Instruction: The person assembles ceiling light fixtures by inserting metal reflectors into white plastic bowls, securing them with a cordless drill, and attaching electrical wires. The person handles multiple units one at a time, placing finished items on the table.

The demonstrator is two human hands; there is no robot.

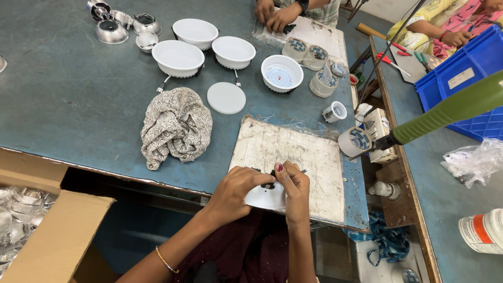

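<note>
Fingers of both hands are pinched narrowly around a small black clip on a white round lamp housing, which is held at the near edge of a worn square board on the blue surface. The left hand and right hand are seen touching. A patterned cloth and a white disc are seen beyond the board.

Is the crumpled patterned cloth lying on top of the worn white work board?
No, the patterned cloth lies on the bare blue-grey table, left of the work board and apart from it.
</note>
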